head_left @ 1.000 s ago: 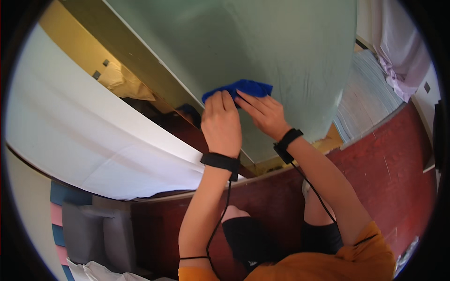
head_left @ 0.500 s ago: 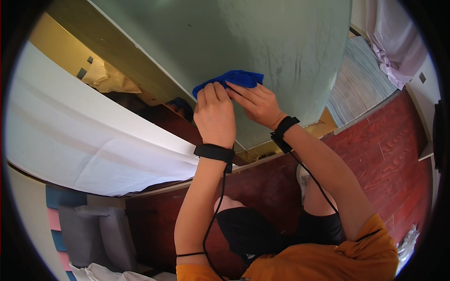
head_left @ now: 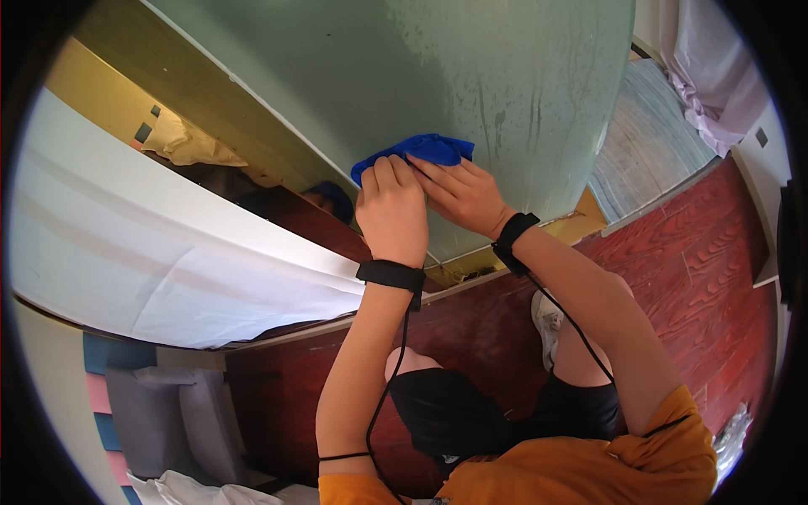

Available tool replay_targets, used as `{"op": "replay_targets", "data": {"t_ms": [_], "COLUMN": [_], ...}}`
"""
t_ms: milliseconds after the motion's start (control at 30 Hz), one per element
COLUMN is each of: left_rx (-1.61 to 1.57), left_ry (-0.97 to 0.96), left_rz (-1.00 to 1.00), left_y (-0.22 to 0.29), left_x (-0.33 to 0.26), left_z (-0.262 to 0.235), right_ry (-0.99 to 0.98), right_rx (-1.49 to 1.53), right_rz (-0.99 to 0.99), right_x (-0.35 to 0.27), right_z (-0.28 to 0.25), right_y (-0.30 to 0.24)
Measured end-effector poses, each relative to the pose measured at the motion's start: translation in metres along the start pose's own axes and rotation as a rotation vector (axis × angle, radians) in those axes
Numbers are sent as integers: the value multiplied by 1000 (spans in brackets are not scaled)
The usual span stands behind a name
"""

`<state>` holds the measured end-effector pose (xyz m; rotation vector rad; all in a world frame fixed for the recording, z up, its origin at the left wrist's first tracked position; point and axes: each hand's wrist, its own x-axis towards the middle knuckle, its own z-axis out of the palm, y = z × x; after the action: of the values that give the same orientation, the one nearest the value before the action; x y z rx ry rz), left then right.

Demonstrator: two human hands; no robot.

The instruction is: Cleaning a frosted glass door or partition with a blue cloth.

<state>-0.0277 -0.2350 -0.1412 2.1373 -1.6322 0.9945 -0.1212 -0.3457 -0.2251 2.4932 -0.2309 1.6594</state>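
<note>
Against the large pale-green glass panel (head_left: 362, 80), the left hand (head_left: 392, 215) and right hand (head_left: 468, 200) hold a crumpled blue cloth (head_left: 438, 149), fingers (head_left: 386, 172) together on it.

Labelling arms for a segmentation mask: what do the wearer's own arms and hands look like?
Left hand and right hand: no gloves. Each wrist has a wide black strap, with a thin black cable running back along the arm. Thin black band round the left arm near the sleeve. Short orange sleeves.
</note>
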Motion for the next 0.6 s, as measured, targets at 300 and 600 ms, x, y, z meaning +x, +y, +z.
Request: {"op": "replay_targets", "data": {"t_ms": [300,600], "left_rx": [7,-57], "left_ry": [62,43], "left_rz": [-13,-40], "left_y": [1,0], "left_x": [-7,-20], "left_z": [8,20], "right_ry": [-66,-102], "right_rx": [-50,-34], "right_rz": [-36,-72], "right_x": [-13,-26], "right_z": [5,7], "right_y": [3,4]}}
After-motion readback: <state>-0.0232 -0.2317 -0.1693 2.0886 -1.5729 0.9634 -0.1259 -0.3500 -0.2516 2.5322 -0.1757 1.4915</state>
